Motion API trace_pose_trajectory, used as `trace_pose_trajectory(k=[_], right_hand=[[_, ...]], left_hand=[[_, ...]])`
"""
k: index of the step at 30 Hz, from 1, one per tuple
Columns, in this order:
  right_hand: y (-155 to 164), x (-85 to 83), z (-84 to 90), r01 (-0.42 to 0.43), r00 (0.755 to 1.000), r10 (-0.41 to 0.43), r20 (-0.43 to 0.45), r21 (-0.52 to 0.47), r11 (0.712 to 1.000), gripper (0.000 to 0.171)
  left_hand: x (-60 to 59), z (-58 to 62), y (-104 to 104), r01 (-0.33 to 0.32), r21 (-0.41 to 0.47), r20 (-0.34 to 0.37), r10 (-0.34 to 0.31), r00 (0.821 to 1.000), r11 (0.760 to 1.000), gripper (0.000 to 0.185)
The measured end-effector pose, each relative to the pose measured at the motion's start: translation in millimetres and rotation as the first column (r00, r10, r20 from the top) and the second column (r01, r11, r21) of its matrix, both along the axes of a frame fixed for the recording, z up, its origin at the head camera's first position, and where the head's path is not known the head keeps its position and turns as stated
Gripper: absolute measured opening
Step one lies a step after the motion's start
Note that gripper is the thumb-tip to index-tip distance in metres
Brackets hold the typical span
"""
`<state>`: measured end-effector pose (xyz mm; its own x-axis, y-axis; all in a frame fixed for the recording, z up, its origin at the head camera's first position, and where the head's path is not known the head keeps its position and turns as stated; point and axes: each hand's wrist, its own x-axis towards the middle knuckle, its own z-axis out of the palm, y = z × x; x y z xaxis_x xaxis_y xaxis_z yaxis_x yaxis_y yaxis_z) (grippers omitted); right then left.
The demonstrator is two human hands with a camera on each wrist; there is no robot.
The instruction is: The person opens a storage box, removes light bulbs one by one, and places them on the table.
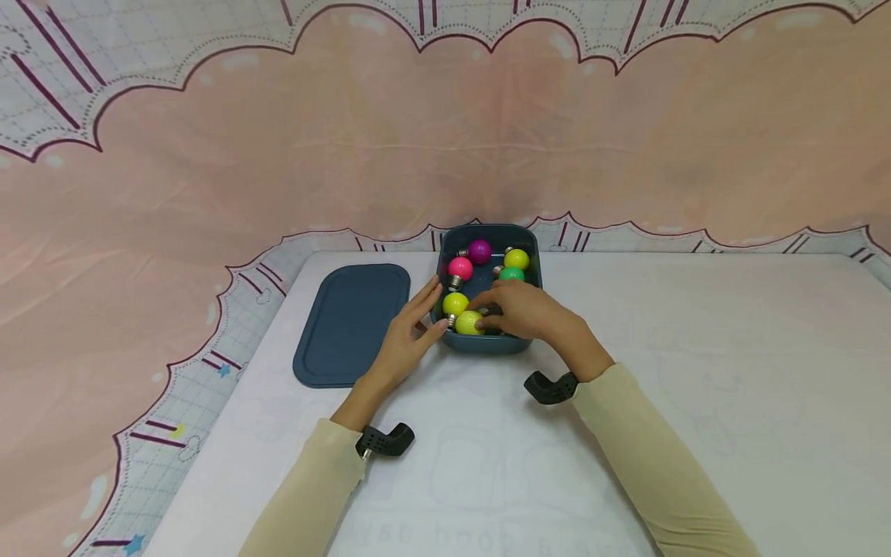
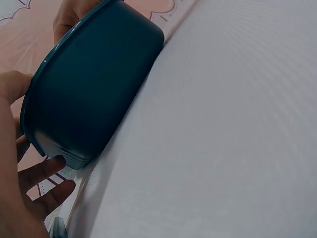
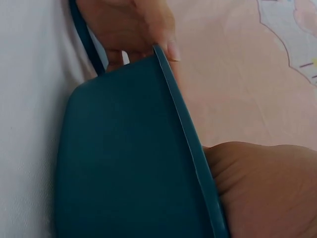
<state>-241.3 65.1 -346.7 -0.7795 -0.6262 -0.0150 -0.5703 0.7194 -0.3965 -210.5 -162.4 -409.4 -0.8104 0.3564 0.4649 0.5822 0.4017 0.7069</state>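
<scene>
Colorful light bulbs lie in a dark blue rectangular box (image 1: 487, 345). My right hand (image 1: 525, 309) reaches inside, fingers bent down, thumb and forefinger tips at the front yellow bulb (image 1: 469, 323); I cannot tell whether they pinch it. Another yellow bulb (image 1: 455, 303) lies just behind. Farther back are a pink bulb (image 1: 460, 268), a purple bulb (image 1: 479, 251), a green bulb (image 1: 511, 274) and a third yellow bulb (image 1: 517, 259). Against the box's left side rests my left hand (image 1: 407, 334), fingers extended and thumb at the rim. In the right wrist view, the box wall hides the right fingertips.
A flat dark blue lid (image 1: 353, 325) lies left of the box on the white table (image 1: 696, 371). Behind the table hangs a peach cloth (image 1: 445, 139) with scalloped borders. Each wrist carries a black camera mount, such as the right mount (image 1: 550, 388).
</scene>
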Motion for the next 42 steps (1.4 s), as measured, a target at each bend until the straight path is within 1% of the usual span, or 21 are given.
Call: trace_pose_trajectory(k=[4, 8, 14, 17, 24, 27, 32, 37, 42], right_hand=[[0.9, 0.0, 0.2, 0.042, 0.999, -0.042, -0.025, 0.011, 0.999, 0.036], [1.4, 0.6, 0.5, 0.085, 0.996, -0.085, -0.031, 0.017, 0.996, 0.037], [1.9, -1.7, -0.5, 0.072, 0.996, -0.070, -0.061, 0.021, 0.997, 0.039], [1.6, -2.5, -0.7, 0.083, 0.994, -0.080, -0.072, 0.031, 0.996, 0.041], [-0.4, -3.5, -2.5, 0.098, 0.994, -0.095, -0.048, 0.081, 0.992, 0.047], [-1.2, -3.4, -2.9, 0.098, 0.995, -0.095, -0.034, 0.079, 0.992, 0.047], [-1.4, -3.4, -3.6, 0.102, 0.994, -0.101, -0.044, 0.026, 0.994, 0.047], [2.0, -2.8, -2.0, 0.084, 0.992, -0.090, -0.087, -0.076, 0.994, 0.046], [8.0, -3.7, 1.9, 0.072, 0.991, -0.091, -0.095, -0.188, 0.980, 0.048]], left_hand=[[0.4, 0.4, 0.1, -0.002, -0.001, 0.006, 0.002, 1.000, 1.000, 0.055], [0.7, 0.2, 0.6, -0.003, 0.005, 0.009, 0.003, 1.000, 1.000, 0.055], [0.3, 1.2, 2.2, 0.001, 0.015, 0.009, -0.001, 1.000, 1.000, 0.055], [0.2, 2.9, 3.4, 0.009, 0.024, 0.013, -0.010, 1.000, 1.000, 0.054], [0.3, 1.2, 2.9, 0.003, 0.015, 0.002, -0.003, 1.000, 1.000, 0.055], [0.9, 0.3, 2.1, 0.005, 0.019, 0.002, -0.005, 1.000, 1.000, 0.055], [1.7, -0.2, 1.3, -0.002, 0.017, -0.005, 0.002, 1.000, 1.000, 0.055], [2.2, 0.3, 1.4, -0.010, -0.002, -0.022, 0.010, 1.000, 1.000, 0.056], [1.8, 1.1, 1.8, -0.011, -0.025, -0.031, 0.010, 0.999, 1.000, 0.056]])
